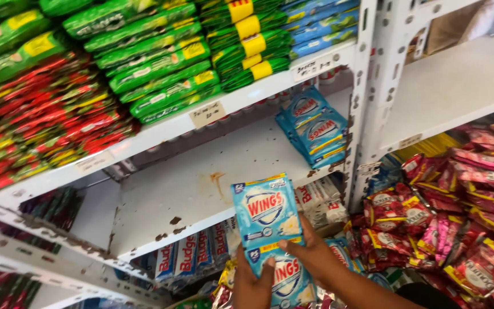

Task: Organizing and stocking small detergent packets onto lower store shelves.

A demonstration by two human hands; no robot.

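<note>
Head view, near to far. At the lower edge of the frame, the left hand (251, 286) and the right hand (314, 256) together hold two light-blue sachets (270, 229), flat rectangular packets stacked one overlapping the other. The upper packet stands nearly upright, tilted slightly to the left; it has a yellow strip along its top edge, a white oval emblem with red lettering at its centre and a pale patch at its lower right corner. The lower packet bears the same emblem and is partly covered by the fingers. The left hand grips from below, its thumb pressed on the face of the lower packet; the right hand closes around the right edge, its thumb laid across the seam between the two packets. The sachets are held in the air in front of the middle shelf (190, 189), not touching it.

Just beyond the hands, below that shelf, stand white packets with red and blue print (187, 254). To the right lie heaps of red and pink sachets (458, 229). The middle shelf is white, with brown chipped spots and a stain; at its far right end rests a small stack of matching blue sachets (314, 127). Farther up, the top shelf (212, 111) carries paper price labels on its front edge, and on it lie green packets (150, 63) and red packets (41, 126).
</note>
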